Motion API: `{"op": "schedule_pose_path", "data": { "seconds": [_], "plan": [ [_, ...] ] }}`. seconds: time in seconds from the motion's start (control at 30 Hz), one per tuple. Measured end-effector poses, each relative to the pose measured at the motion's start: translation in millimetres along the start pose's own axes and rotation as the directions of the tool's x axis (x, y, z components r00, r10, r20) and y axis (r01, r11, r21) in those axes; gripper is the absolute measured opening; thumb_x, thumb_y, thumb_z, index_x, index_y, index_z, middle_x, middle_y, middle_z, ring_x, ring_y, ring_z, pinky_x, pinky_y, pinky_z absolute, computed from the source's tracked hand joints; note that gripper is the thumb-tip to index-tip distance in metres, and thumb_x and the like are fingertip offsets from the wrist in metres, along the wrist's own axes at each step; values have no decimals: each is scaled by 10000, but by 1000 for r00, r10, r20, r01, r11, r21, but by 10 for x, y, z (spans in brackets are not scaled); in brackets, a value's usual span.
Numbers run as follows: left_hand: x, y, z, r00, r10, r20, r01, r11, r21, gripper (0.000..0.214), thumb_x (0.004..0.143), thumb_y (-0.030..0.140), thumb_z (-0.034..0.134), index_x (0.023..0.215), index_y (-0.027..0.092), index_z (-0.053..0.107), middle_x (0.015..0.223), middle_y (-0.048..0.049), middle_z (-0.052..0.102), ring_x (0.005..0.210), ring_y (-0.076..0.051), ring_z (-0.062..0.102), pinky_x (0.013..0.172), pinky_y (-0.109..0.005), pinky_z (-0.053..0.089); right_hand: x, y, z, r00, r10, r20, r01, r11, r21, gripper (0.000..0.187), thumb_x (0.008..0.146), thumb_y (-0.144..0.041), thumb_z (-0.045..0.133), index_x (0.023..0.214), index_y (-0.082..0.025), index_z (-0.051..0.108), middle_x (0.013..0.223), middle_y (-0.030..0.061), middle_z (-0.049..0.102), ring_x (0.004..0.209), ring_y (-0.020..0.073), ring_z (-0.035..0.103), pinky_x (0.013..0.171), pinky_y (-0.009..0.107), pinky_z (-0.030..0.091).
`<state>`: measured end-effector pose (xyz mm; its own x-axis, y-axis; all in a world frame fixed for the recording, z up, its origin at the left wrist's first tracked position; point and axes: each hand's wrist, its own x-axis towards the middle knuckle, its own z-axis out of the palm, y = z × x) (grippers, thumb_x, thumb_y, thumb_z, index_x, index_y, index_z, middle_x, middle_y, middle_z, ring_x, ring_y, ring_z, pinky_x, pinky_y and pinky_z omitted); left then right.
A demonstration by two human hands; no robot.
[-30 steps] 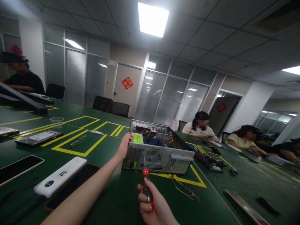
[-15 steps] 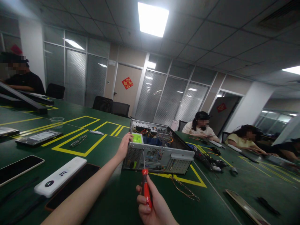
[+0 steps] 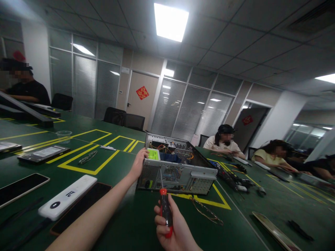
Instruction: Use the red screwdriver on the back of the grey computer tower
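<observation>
An open grey computer case (image 3: 180, 174) lies on its side on the green table (image 3: 125, 223), inside a yellow marked square, its rear panel facing me. My left hand (image 3: 138, 164) grips the case's near left top corner, beside a green sticker. My right hand (image 3: 175, 232) is closed round the red and black handle of a screwdriver (image 3: 164, 205). The thin shaft points up at the rear panel, with its tip close to the upper edge near the fan grille.
A white device (image 3: 66, 197) and dark phones (image 3: 22, 186) lie at my left. Loose wire (image 3: 205, 211) and tools (image 3: 232, 179) sit right of the case. A tablet (image 3: 43, 153) and a plastic cup (image 3: 63, 134) lie farther left. Other people sit at the table's far sides.
My right hand has turned the screwdriver handle slightly in place; the shaft stays at the rear panel. My left hand and the case have not moved.
</observation>
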<state>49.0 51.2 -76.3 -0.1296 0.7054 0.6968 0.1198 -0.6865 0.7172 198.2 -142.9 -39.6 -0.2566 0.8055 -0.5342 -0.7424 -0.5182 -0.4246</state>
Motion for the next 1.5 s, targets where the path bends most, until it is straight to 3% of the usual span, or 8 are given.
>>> {"op": "schedule_pose_path", "data": {
  "seconds": [0.13,0.27,0.5,0.67,0.87,1.07,1.27,1.5],
  "plan": [
    [2,-8,0,1000,-5,-5,5,1000,0,383,935,404,268,717,213,518,1083,-76,624,1265,-219,461,1136,-397,309,-76,16,93,992,-28,-125,22,999,-49,317,929,-344,499,719,-114,561,579,6,552,417,29,460,368,89,350],
    [4,-13,-1,1000,-11,12,11,1000,-4,385,936,413,265,728,212,520,1084,-82,619,1270,-219,453,1143,-400,296,-103,43,146,985,-51,-167,27,990,-142,342,936,-402,464,829,-103,594,637,23,608,529,95,589,470,175,487],
    [-1,-13,-6,1000,-4,12,4,1000,13,409,941,431,251,727,213,523,1086,-78,623,1272,-211,452,1144,-388,295,-3,-13,14,998,-9,55,14,996,-83,418,960,-444,376,819,-109,583,558,-21,512,369,26,373,322,106,182],
    [3,-6,-9,1000,-1,18,1,1000,22,418,942,442,243,732,214,523,1079,-76,627,1267,-211,457,1136,-389,304,10,19,-31,996,-2,85,5,999,-31,402,952,-438,399,806,-113,583,568,-30,484,372,10,323,333,100,157],
    [-1,-4,-1,1000,-7,8,7,1000,13,413,941,434,252,723,215,526,1076,-78,627,1270,-217,454,1135,-388,302,5,145,-36,970,157,184,-102,956,-277,357,897,-465,505,808,-129,586,547,-40,494,356,22,319,336,128,144],
    [-19,-10,-4,1000,-2,6,2,1000,-6,380,939,409,266,745,208,523,1105,-84,613,1289,-221,436,1144,-402,290,122,108,-7,985,78,151,-41,970,-238,355,913,-448,481,840,-119,594,562,-38,495,365,8,303,340,111,124],
    [-12,7,-12,1000,-21,16,21,1000,-12,376,936,411,262,742,209,512,1110,-87,604,1291,-222,431,1145,-399,287,168,78,8,986,99,131,-65,969,-238,409,960,-431,371,850,-103,588,562,-28,499,370,12,331,335,104,134],
    [-3,16,0,1000,1,5,-1,1000,-11,393,930,430,257,729,205,509,1078,-92,603,1260,-226,451,1139,-399,287,234,91,-62,984,111,137,-75,967,-245,374,927,-454,444,848,-118,589,573,-29,501,368,13,320,341,112,133]
  ]
}}
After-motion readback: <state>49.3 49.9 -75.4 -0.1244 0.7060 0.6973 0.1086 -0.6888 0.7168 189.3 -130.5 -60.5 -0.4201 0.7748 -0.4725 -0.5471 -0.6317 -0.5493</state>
